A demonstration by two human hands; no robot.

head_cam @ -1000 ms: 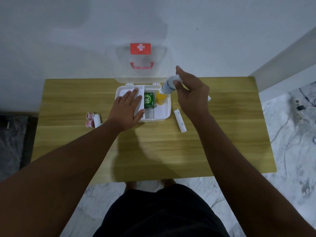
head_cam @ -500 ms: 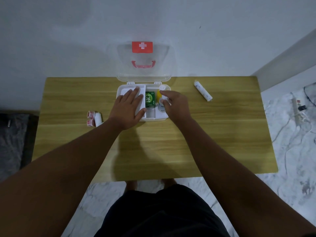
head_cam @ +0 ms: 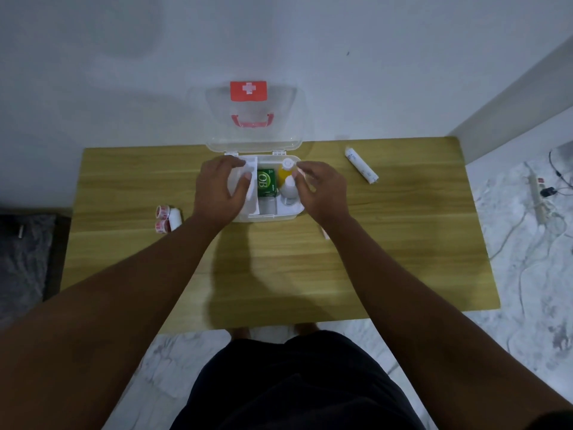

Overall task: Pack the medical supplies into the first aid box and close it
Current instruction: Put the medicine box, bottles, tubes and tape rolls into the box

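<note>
Green carton and bottles sit in the open white plastic first aid box; the left hand presses a white packet, the right hand pinches the small white bottle, and the white tube and red-printed rolls wait on the wooden counter.

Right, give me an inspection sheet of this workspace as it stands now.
Surface: wooden table, against a white wall.
Job's things: first aid box open, lid upright; green box, yellow bottle and white bottle inside. White tube lies on the table to the right; tape rolls to the left.
Clutter: nothing seen.
Hands: left hand over the box's left compartment; right hand at the white bottle, grip unclear.
Cables: power strip and cords on the floor, right.
Surroundings: marble-pattern floor, dark mat left.
</note>
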